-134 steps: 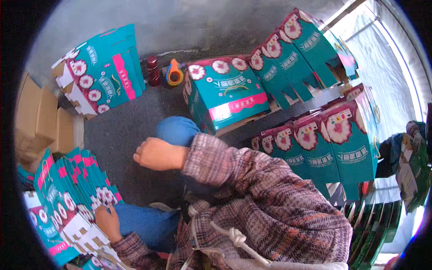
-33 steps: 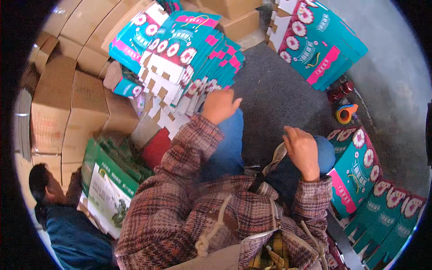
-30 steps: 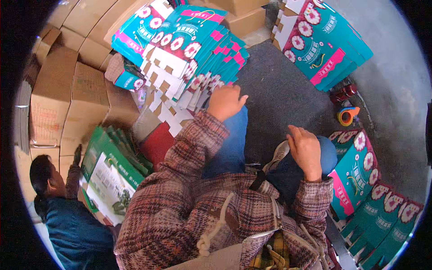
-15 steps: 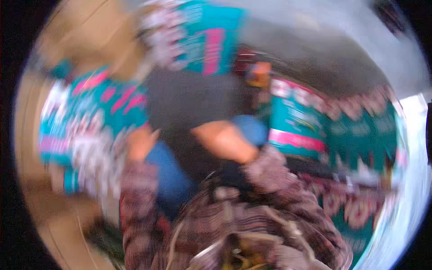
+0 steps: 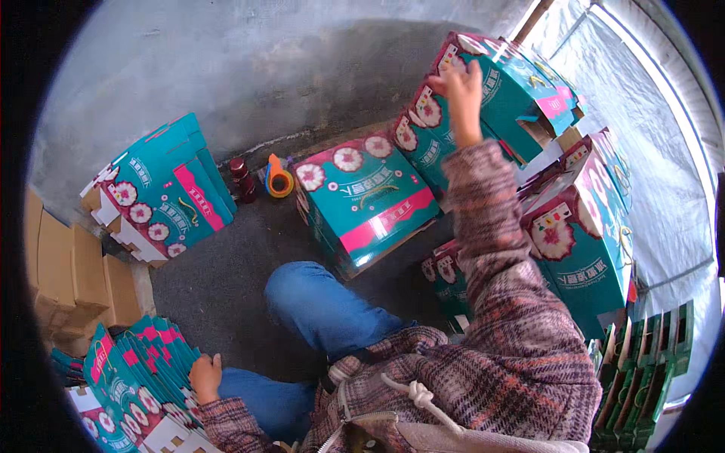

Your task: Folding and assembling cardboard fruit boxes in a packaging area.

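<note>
Teal box (image 5: 507, 106), upper right of frame, stands in close row with similar boxes near wall (image 5: 264, 75), probably to save floor space. Right hand (image 5: 462, 94) over its front, fingers apart, nothing seen in grip; contact cannot be told. Left hand (image 5: 205, 379), lower left, beside folded cartons (image 5: 151, 351); cannot tell if clamped. Cartons overlap fanwise, perhaps for easy lifting. Tape dispenser (image 5: 270, 167), red bottle (image 5: 242, 181), left of centre, likely kept handy.

White printed characters (image 5: 374, 188) stand on the teal boxes (image 5: 368, 202) and flattened teal cartons (image 5: 160, 190).
</note>
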`<state>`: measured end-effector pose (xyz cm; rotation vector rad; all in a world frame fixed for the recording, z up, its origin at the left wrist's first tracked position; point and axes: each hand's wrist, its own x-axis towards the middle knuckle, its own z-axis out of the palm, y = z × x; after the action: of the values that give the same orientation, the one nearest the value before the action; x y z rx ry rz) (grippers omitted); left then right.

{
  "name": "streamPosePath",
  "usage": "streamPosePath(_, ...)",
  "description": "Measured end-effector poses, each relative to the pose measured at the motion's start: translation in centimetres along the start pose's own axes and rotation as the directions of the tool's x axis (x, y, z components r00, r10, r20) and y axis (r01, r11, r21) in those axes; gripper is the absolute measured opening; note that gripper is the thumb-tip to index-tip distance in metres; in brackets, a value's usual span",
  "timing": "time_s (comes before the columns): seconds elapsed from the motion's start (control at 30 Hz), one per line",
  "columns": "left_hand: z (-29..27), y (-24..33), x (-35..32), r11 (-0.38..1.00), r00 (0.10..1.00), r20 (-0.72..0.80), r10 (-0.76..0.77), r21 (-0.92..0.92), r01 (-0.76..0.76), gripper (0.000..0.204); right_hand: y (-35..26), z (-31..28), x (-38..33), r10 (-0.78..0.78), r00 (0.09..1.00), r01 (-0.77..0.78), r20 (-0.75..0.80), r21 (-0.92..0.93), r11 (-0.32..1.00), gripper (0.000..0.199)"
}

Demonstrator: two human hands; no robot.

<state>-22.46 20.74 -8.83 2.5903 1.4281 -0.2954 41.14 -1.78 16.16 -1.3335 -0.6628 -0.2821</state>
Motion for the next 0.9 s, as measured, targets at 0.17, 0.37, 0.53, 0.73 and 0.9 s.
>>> streamPosePath(0.17,0.3,-0.7,0.0,1.000,1.000,0.011,0.017,-0.002,-0.017,0.040,-0.8,-3.4,7.6,0.084,0.995,-0.082,-0.055,0.027,0.996,0.079)
streamPosePath(0.37,0.5,-0.1,0.6,1.000,1.000,0.003,0.020,0.006,-0.020,0.042,0.0,-7.0,10.6,0.201,0.975,-0.197,-0.091,0.051,0.979,0.075)
streamPosePath(0.53,0.1,0.6,1.1,0.999,0.998,0.062,0.016,0.035,-0.018,0.042,-0.2,-7.1,11.2,0.192,0.961,-0.196,-0.200,-0.001,0.981,0.056)
streamPosePath(0.73,0.6,0.3,1.6,1.000,0.998,0.053,0.031,0.001,-0.031,0.042,-1.1,-6.7,12.0,0.192,0.958,-0.196,-0.212,0.002,0.981,0.034)
streamPosePath(0.9,0.4,0.5,1.5,0.999,0.999,0.038,0.034,0.005,-0.034,0.042,-0.7,-7.2,11.7,0.215,0.958,-0.219,-0.189,-0.002,0.976,0.035)
